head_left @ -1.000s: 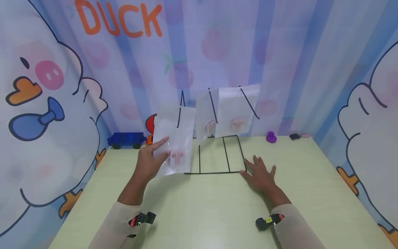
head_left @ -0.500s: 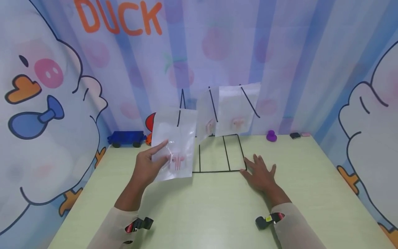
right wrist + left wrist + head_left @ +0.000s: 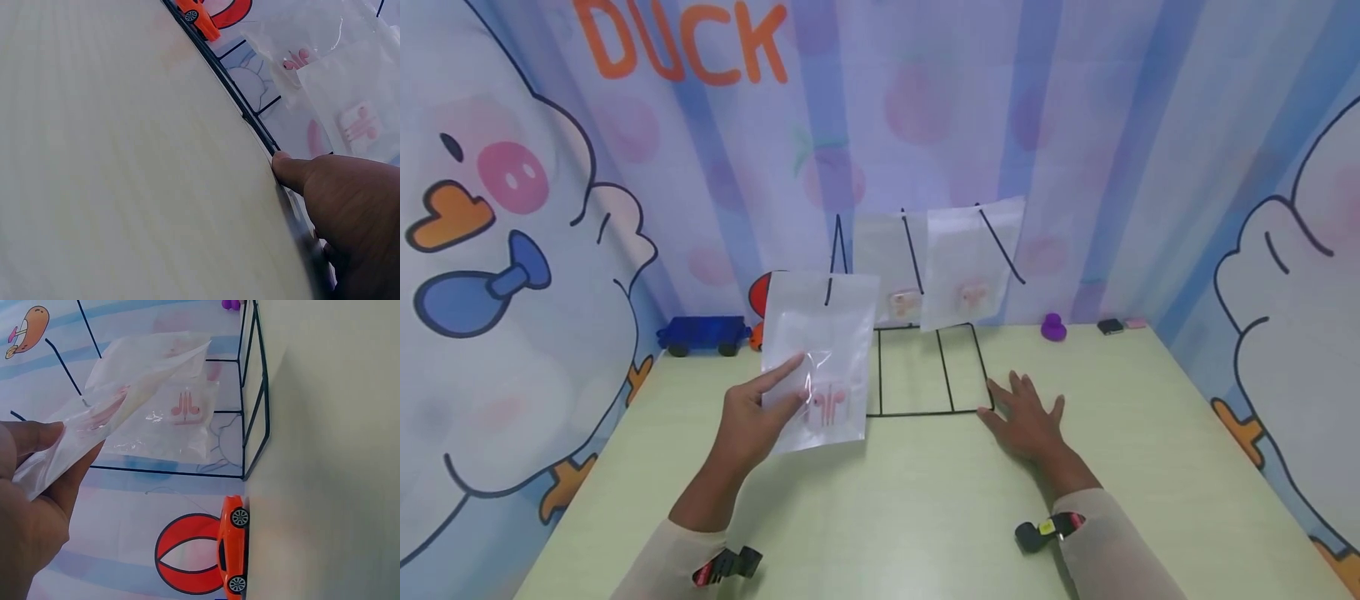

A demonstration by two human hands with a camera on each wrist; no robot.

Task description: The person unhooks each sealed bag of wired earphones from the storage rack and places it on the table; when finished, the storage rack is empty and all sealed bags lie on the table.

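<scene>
My left hand (image 3: 751, 417) pinches the left edge of a white plastic bag (image 3: 842, 333) between thumb and fingers. Pink earphones (image 3: 829, 407) show near the bag's bottom. Just below the bag's top edge, the tip of the left hook (image 3: 828, 292) of a black wire rack (image 3: 910, 413) shows in front of it. In the left wrist view the bag (image 3: 94, 428) is seen edge-on, tilted. My right hand (image 3: 1022, 421) has its fingers spread at the rack's front right corner, and its thumb (image 3: 292, 172) touches the base wire in the right wrist view.
Two more earphone bags hang behind, one on the middle hook (image 3: 912, 254) and one on the right hook (image 3: 1002, 246). Along the table's back edge stand a blue toy wagon (image 3: 706, 335), an orange toy car (image 3: 232, 550), a purple object (image 3: 1053, 327) and small black and pink pieces.
My left hand has drawn the bag toward me and lower, so less of the left hook shows in front of it. The middle bag has swung flatter. My right hand stays put.
</scene>
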